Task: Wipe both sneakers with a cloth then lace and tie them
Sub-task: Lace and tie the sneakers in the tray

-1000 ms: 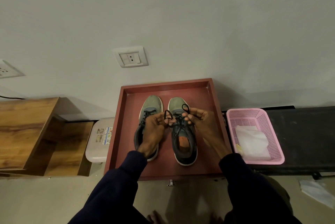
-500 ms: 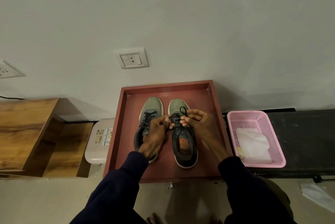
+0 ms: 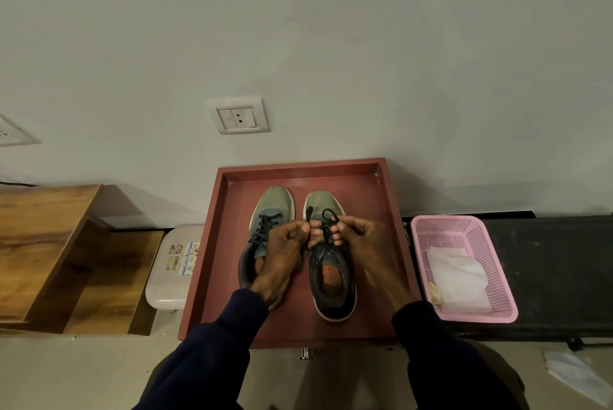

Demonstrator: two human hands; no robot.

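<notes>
Pink basket [image 3: 474, 317] beside red tray [image 3: 225, 277]; right hand [image 3: 361, 240], left hand [image 3: 285, 250] pinch laces [image 3: 328, 212], latter overlapping left sneaker [image 3: 275, 200].

Right of my right hand [image 3: 360, 239] I see bare tray [image 3: 368, 192] floor up to its rim, the pink basket [image 3: 444, 232] just past it.

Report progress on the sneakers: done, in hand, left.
Done, apparently: the white cloth lies set aside in the pink plastic basket, and the left grey-green sneaker is laced. In hand: the left hand and right hand pinch loops of the black lace over the right grey-green sneaker. Left: pulling that bow tight; the left sneaker's knot is hidden.
</notes>
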